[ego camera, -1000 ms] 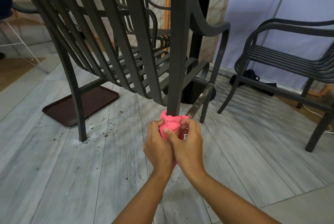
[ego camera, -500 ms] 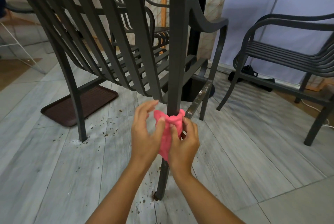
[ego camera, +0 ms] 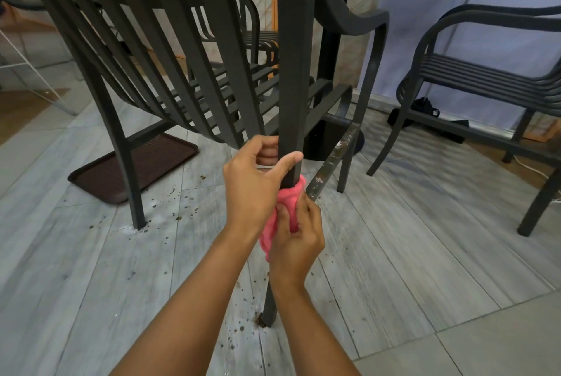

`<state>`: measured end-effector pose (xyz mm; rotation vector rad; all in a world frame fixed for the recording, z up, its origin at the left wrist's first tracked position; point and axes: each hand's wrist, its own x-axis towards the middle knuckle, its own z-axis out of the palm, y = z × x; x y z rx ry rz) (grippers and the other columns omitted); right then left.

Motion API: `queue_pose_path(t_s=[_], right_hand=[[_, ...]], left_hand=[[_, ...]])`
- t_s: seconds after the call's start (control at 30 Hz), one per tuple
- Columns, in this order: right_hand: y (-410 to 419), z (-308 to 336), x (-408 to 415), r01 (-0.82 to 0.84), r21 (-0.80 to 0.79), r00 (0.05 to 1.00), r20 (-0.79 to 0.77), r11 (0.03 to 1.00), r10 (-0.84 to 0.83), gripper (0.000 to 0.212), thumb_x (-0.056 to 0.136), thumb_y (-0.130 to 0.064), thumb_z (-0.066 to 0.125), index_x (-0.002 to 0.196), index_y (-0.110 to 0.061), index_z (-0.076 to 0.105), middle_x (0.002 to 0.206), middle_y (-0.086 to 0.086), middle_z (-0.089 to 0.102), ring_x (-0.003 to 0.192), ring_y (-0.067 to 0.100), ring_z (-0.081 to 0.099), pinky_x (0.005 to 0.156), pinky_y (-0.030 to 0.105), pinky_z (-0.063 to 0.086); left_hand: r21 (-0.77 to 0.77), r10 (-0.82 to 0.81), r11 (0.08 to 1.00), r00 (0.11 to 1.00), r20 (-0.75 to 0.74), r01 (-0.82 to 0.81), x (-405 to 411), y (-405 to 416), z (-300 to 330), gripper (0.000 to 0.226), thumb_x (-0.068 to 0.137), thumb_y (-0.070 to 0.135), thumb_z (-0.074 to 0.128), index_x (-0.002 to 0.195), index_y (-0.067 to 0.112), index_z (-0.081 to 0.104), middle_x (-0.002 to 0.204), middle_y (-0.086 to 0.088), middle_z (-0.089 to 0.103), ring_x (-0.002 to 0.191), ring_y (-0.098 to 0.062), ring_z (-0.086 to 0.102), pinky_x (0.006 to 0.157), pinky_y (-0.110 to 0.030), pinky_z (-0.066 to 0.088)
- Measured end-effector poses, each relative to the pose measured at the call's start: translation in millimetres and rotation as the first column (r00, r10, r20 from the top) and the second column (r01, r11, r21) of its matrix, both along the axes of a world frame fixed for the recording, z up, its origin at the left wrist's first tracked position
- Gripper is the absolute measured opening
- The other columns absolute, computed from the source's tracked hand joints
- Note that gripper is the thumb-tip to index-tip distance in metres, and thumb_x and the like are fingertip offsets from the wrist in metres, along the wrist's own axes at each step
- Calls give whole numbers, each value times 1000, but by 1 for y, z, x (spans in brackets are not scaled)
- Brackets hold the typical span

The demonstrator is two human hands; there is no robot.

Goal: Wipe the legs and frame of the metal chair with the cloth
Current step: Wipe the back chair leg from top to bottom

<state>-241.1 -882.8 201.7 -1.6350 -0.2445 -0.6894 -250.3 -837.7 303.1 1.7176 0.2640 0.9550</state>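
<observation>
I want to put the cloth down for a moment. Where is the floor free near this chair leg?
Free: the grey floor right of the chair leg, before the second chair. Also bare at lower left. Crowded: dark crumbs around the leg's foot, and the brown tray behind the left leg.

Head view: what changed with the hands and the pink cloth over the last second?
The left hand let go of the crumpled pink cloth and took hold of the dark metal chair leg just above it. The right hand kept gripping the cloth around the leg, now with the leg's foot visible below. The chair did not visibly move.
</observation>
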Motion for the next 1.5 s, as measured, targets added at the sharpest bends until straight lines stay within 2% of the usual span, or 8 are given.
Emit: queue_pose_path(t_s=[0.2,0.33,0.53,0.77,0.93,1.13,1.3,1.5], right_hand=[[-3,-12,0,-30,61,999,15,998,29,34,79,0,69,113,-1,65,100,6,64,89,9,62,74,12,52],[-4,-24,0,-20,43,1000,-1,999,21,30,76,-1,71,107,0,68,94,7,64,84,17,64,69,23,55],[-8,-41,-2,15,-3,1000,1,1000,-15,22,79,-12,65,96,2,70,84,4,61,74,18,62,62,21,52],[-14,-54,-5,22,-54,1000,-14,998,-23,32,83,-28,55,91,0,69,80,-1,54,69,7,51,60,11,46],[-19,-55,-2,-4,-108,999,-39,994,-1,11,81,-8,69,89,-1,68,80,-5,50,66,5,48,60,6,41],[-27,-48,-4,-82,-122,994,-86,989,72,16,79,-1,70,95,-1,68,81,-5,51,73,-3,49,62,5,40],[-40,-38,-8,-95,-72,991,-98,993,88,24,79,4,68,101,-4,69,86,-2,57,76,3,56,64,12,46],[-31,5,-4,-18,13,995,97,1000,17,22,80,-1,69,102,0,68,93,5,61,83,6,59,67,11,50]], left_hand=[[12,-20,1000,1000,9,20,-1,2,0,20,73,22,78,89,19,67,81,9,69,72,1,64,65,-10,49],[41,-14,999,1000,-19,15,-1,3,-1,20,72,25,78,87,26,64,81,12,67,73,0,62,68,-15,52],[50,1,999,1000,-13,-1,-1,1,-2,23,72,25,78,90,23,63,82,14,65,73,0,60,70,-18,53],[85,45,995,999,-21,-43,0,-3,-7,29,76,26,75,101,20,61,91,12,63,82,-2,59,69,-21,53],[100,77,992,997,-20,-75,1,-8,-11,33,78,24,73,108,20,59,101,9,62,87,3,57,67,-12,50],[86,52,995,992,-113,-42,-2,-2,-25,35,74,31,76,105,24,61,102,9,64,93,-5,61,75,-18,51],[-4,-22,1000,983,-182,22,-2,5,-35,30,68,31,79,94,21,67,85,13,68,78,-2,64,66,-9,49],[-60,-121,992,972,-200,111,3,15,-37,25,68,33,79,84,18,68,77,2,70,76,-14,67,67,-27,53]])
